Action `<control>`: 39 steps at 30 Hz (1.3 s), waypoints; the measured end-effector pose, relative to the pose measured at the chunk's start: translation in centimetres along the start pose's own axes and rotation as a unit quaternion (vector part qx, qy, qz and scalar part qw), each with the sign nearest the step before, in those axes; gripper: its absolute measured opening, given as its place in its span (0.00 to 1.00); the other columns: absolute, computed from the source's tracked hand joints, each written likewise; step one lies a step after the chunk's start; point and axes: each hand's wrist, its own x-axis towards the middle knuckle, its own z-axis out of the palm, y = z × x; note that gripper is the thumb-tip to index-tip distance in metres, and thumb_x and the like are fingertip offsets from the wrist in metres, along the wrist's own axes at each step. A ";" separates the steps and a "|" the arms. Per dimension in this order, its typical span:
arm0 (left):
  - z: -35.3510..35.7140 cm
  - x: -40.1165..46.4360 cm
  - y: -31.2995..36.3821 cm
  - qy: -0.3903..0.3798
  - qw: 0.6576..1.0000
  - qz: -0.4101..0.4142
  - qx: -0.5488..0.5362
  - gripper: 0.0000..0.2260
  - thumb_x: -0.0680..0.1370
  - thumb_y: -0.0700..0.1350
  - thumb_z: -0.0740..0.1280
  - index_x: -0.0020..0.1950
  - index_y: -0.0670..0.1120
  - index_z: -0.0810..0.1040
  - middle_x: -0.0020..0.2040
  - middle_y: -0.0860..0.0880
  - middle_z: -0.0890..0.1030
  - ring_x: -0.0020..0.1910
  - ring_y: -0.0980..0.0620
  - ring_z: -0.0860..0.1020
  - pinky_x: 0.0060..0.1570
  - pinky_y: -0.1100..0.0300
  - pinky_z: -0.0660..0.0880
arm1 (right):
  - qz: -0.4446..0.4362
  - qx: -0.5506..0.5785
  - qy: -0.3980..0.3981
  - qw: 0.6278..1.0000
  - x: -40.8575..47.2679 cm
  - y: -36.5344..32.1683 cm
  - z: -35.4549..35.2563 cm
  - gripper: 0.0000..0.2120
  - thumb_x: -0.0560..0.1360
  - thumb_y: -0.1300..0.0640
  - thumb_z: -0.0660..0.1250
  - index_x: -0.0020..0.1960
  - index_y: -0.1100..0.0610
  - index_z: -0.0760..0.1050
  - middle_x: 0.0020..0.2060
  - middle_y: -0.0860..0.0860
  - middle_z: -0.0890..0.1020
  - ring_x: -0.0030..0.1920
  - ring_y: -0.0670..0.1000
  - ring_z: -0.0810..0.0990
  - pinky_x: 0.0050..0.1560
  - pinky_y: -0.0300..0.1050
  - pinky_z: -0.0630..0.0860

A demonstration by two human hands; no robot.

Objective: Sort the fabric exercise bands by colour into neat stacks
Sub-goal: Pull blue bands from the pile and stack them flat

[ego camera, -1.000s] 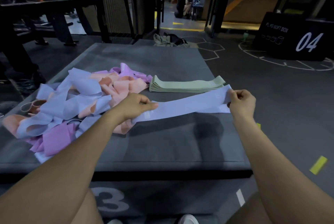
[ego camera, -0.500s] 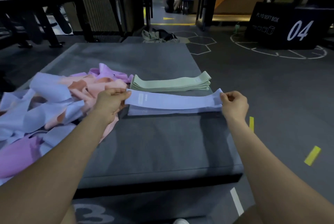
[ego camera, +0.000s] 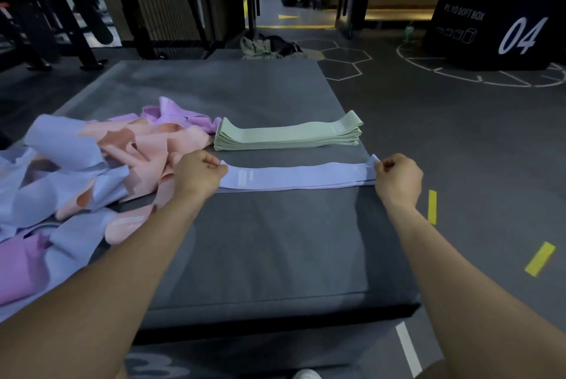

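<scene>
Dim gym, dark marked floor [ego camera: 459, 139]

Two neat stacks on the grey box top [ego camera: 245, 256]: one of green bands [ego camera: 288, 135], too tightly layered to count, toward the far right edge, and one of lavender-blue bands [ego camera: 297, 177] nearer the front, at least two layers showing. One unsorted heap [ego camera: 92, 170] along the left edge in three colours, lavender-blue, peach and purple, too tangled for a number of each. Two hands, left hand [ego camera: 199, 175] and right hand [ego camera: 398, 178], one at each end of the lavender-blue stack.
</scene>
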 end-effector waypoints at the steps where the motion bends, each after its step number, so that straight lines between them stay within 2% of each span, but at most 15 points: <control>1: 0.0 -0.1 -0.1 -0.003 1.000 0.002 0.007 0.03 0.72 0.38 0.70 0.43 0.43 0.77 0.31 0.54 0.73 0.32 0.51 0.72 0.31 0.67 0.67 | 0.000 -0.003 -0.002 1.000 0.0 0.1 0.0 0.09 0.77 0.58 0.63 0.46 0.63 0.77 0.48 0.60 0.80 0.48 0.61 0.77 0.42 0.45 0.68; 2: 0.0 -0.1 -0.1 -0.005 1.000 0.004 0.012 0.03 0.71 0.38 0.70 0.43 0.42 0.77 0.31 0.54 0.73 0.35 0.49 0.73 0.33 0.63 0.68 | 0.001 -0.006 -0.004 1.000 0.0 0.1 0.1 0.09 0.77 0.58 0.63 0.46 0.63 0.77 0.48 0.61 0.79 0.49 0.61 0.77 0.42 0.45 0.68; 5: -0.1 -0.1 -0.2 -0.010 0.999 0.011 0.039 0.04 0.71 0.37 0.70 0.43 0.42 0.77 0.31 0.54 0.73 0.39 0.49 0.74 0.41 0.62 0.68 | 0.006 -0.013 -0.010 1.000 0.1 0.2 0.1 0.09 0.77 0.57 0.62 0.47 0.64 0.76 0.49 0.61 0.79 0.50 0.62 0.76 0.43 0.45 0.67; 10: -0.1 -0.1 -0.4 -0.011 0.997 0.024 0.067 0.04 0.71 0.36 0.68 0.43 0.44 0.76 0.32 0.54 0.73 0.40 0.50 0.72 0.44 0.62 0.68 | -0.013 -0.027 -0.006 1.000 0.0 0.2 0.2 0.09 0.77 0.56 0.62 0.49 0.62 0.75 0.51 0.60 0.79 0.52 0.61 0.76 0.47 0.49 0.71; 13: -0.1 -0.2 -0.3 -0.018 0.996 0.024 0.083 0.05 0.72 0.36 0.66 0.47 0.42 0.76 0.40 0.50 0.76 0.42 0.50 0.72 0.44 0.63 0.67 | -0.025 -0.045 0.001 0.999 -0.2 0.2 0.1 0.10 0.77 0.56 0.62 0.50 0.62 0.76 0.51 0.60 0.78 0.54 0.62 0.75 0.51 0.52 0.72; 16: -0.2 0.1 -0.6 -0.030 0.992 0.050 0.111 0.08 0.72 0.36 0.67 0.50 0.41 0.77 0.47 0.45 0.79 0.46 0.46 0.76 0.48 0.60 0.70 | -0.038 -0.073 0.018 0.996 -0.5 0.0 0.0 0.10 0.76 0.58 0.63 0.54 0.63 0.75 0.57 0.61 0.73 0.59 0.63 0.69 0.56 0.53 0.69; 18: -0.3 0.2 -0.7 -0.035 0.986 0.088 0.141 0.10 0.72 0.39 0.69 0.53 0.41 0.77 0.53 0.41 0.77 0.49 0.43 0.77 0.52 0.56 0.71 | -0.091 -0.092 0.027 0.991 -0.8 -0.5 -0.3 0.12 0.75 0.60 0.64 0.57 0.63 0.74 0.59 0.62 0.71 0.60 0.63 0.67 0.57 0.52 0.66; 20: -0.4 0.1 -0.3 -0.056 0.976 0.142 0.153 0.15 0.73 0.44 0.70 0.58 0.42 0.76 0.58 0.42 0.75 0.54 0.44 0.76 0.56 0.56 0.70 | -0.189 -0.071 -0.032 0.979 -1.0 -1.4 -0.3 0.15 0.74 0.61 0.66 0.61 0.61 0.74 0.61 0.60 0.71 0.61 0.61 0.67 0.59 0.47 0.64; 22: -0.4 -0.2 0.4 -0.115 0.962 0.198 0.148 0.22 0.72 0.47 0.72 0.64 0.45 0.73 0.64 0.45 0.72 0.61 0.47 0.72 0.61 0.56 0.68 | -0.268 -0.068 -0.163 0.947 -1.4 -2.3 0.0 0.20 0.74 0.56 0.68 0.65 0.57 0.72 0.65 0.54 0.71 0.65 0.57 0.65 0.61 0.42 0.62; 24: -0.3 -0.7 0.8 -0.192 0.940 0.228 0.167 0.28 0.71 0.49 0.73 0.69 0.48 0.69 0.68 0.48 0.68 0.66 0.49 0.68 0.66 0.56 0.65 | -0.309 -0.113 -0.278 0.903 -1.7 -2.8 0.5 0.26 0.73 0.51 0.70 0.68 0.54 0.69 0.68 0.51 0.68 0.69 0.54 0.64 0.66 0.42 0.60; 26: -0.2 -0.8 0.7 -0.249 0.911 0.244 0.220 0.31 0.71 0.52 0.72 0.72 0.49 0.65 0.70 0.49 0.66 0.68 0.49 0.66 0.68 0.54 0.64 | -0.312 -0.137 -0.330 0.880 -1.5 -2.8 0.9 0.30 0.72 0.48 0.71 0.71 0.53 0.66 0.70 0.51 0.67 0.70 0.54 0.64 0.69 0.43 0.59; 29: -0.1 -0.7 0.5 -0.290 0.892 0.240 0.252 0.29 0.74 0.51 0.69 0.73 0.49 0.63 0.70 0.49 0.67 0.68 0.49 0.67 0.67 0.53 0.65 | -0.294 -0.127 -0.353 0.879 -1.0 -2.7 0.8 0.30 0.72 0.49 0.70 0.71 0.53 0.65 0.68 0.50 0.69 0.68 0.53 0.67 0.68 0.43 0.62; 34: 0.1 0.0 0.7 -0.312 0.879 0.238 0.270 0.24 0.76 0.49 0.67 0.71 0.49 0.67 0.67 0.49 0.68 0.65 0.48 0.69 0.65 0.53 0.66 | -0.315 -0.116 -0.354 0.873 -0.9 -2.6 0.9 0.27 0.73 0.50 0.70 0.69 0.53 0.69 0.65 0.50 0.70 0.66 0.53 0.68 0.67 0.44 0.64; 39: 0.8 -0.5 1.9 -0.310 0.865 0.254 0.301 0.31 0.75 0.53 0.67 0.74 0.51 0.59 0.71 0.50 0.63 0.69 0.48 0.64 0.69 0.53 0.61 | -0.327 -0.150 -0.317 0.877 -0.2 -1.9 -0.2 0.30 0.71 0.47 0.70 0.71 0.49 0.65 0.71 0.48 0.65 0.70 0.52 0.63 0.68 0.44 0.58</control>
